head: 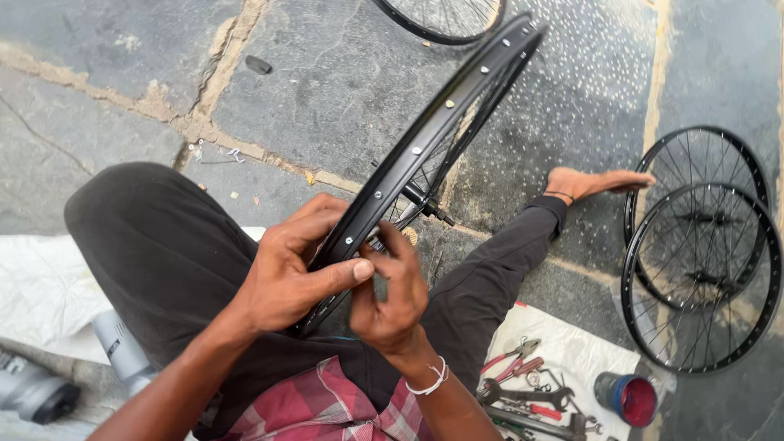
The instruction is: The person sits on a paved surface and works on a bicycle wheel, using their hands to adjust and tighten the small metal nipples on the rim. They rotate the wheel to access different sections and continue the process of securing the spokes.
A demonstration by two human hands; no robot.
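A black bicycle wheel rim (445, 114) with thin spokes and a hub axle (429, 204) stands on edge between my knees, running from my lap up to the top right. My left hand (290, 273) wraps the rim's near end, thumb pressed across its inner face. My right hand (392, 290) pinches a small metal spoke fitting at the rim just beside that thumb; the fitting is mostly hidden by my fingers. I sit on the stone floor in dark trousers, one bare foot (592, 184) stretched out to the right.
Two more black spoked wheels (702, 261) lie stacked on the floor at right, and part of another (441, 20) shows at the top. Pliers and spanners (527, 388) lie on a white sheet by a small red-filled tin (629, 398). A grey canister (33, 392) lies at bottom left.
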